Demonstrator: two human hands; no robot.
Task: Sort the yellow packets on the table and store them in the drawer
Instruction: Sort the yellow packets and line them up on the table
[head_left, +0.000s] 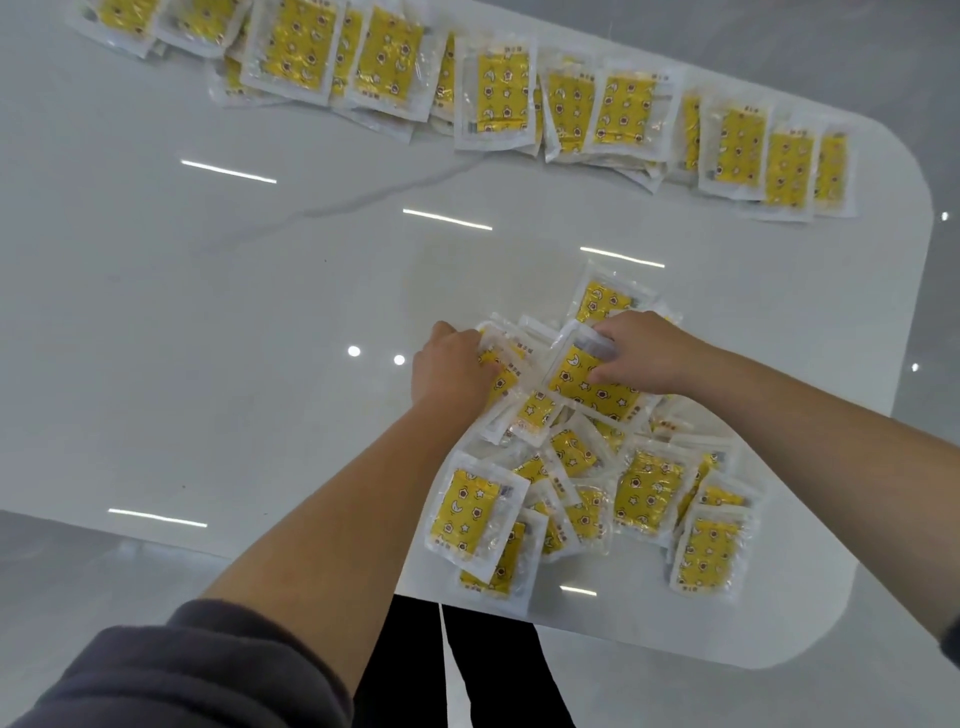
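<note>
- step in hand: gathering from the loose pile (597, 483) of yellow packets at the near right end of the table (260, 312); sorting looks partly done, storing not begun.
- right hand (644, 353): thumb and fingers pinch the far end of the top packet (592, 389), which lies tilted on the heap.
- left hand (452, 369): fingers curled over the edge packet (493, 364) at the pile's left rim and gripping it, as far as shows; fingertips hidden under the hand.
- far row (498, 98): packets laid overlapping in a line along the far edge, well apart from the pile.
- drawer: not in view.
- next move, as i judge it: lift the pinched packet free without dragging its neighbours, square it with the one under the left hand, face and direction matched.
- risk: slick wrappers overlap, so a pull could slide others toward the near edge.
</note>
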